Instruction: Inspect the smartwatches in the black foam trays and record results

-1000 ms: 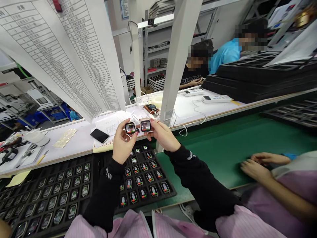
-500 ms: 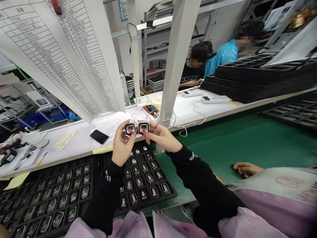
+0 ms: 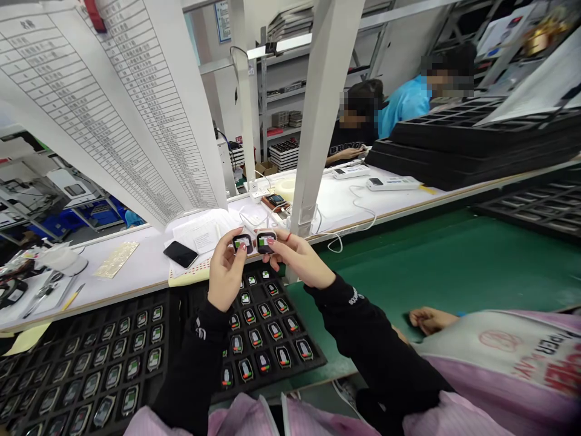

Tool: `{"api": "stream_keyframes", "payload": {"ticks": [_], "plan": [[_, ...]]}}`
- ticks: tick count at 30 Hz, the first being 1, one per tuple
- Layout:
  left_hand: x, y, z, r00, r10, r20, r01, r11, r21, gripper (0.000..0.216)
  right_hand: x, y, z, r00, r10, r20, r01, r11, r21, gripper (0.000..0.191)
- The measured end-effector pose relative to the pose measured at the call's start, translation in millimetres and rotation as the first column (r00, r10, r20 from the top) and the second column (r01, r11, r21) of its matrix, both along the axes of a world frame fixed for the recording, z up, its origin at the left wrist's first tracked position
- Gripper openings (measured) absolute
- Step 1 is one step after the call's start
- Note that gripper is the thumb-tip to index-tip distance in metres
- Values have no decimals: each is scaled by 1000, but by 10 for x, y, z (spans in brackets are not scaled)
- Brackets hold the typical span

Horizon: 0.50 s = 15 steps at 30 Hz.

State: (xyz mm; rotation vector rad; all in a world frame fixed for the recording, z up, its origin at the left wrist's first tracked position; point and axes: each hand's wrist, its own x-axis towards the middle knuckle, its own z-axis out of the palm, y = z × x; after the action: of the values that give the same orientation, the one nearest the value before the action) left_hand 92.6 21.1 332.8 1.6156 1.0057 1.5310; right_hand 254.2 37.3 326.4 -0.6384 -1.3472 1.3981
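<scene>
My left hand [image 3: 226, 271] pinches a small square smartwatch body [image 3: 242, 243] with a lit screen. My right hand [image 3: 297, 260] grips a second smartwatch body [image 3: 265, 242] right beside it, the two screens side by side and facing me. Both are held above a black tray [image 3: 313, 363] filled with several more lit watch bodies. A second black tray [image 3: 27, 357] of watch bodies lies to the left. Black sleeves cover both my forearms.
A black phone [image 3: 180, 254] and papers [image 3: 202, 230] lie on the white shelf behind. A white post [image 3: 320, 121] rises just beyond my hands. A neighbour's hand [image 3: 429, 319] rests on the green belt [image 3: 454, 266] at right. Stacked black trays [image 3: 472, 151] and two seated people are farther back.
Both hands have lowered slightly with the two watch bodies, whose screens now show a green display. The neighbour's arm has drawn closer, hiding more of their hand.
</scene>
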Motion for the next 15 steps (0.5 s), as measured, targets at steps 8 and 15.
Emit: {"api": "stream_keyframes", "payload": {"ticks": [8, 15], "plan": [[-20, -46, -24, 998, -42, -50, 43, 999, 18, 44, 51, -42, -13, 998, 62, 9, -62, 997, 51, 52], [-19, -53, -21, 996, -48, -78, 50, 999, 20, 42, 69, -57, 10, 999, 51, 14, -51, 997, 52, 49]]}}
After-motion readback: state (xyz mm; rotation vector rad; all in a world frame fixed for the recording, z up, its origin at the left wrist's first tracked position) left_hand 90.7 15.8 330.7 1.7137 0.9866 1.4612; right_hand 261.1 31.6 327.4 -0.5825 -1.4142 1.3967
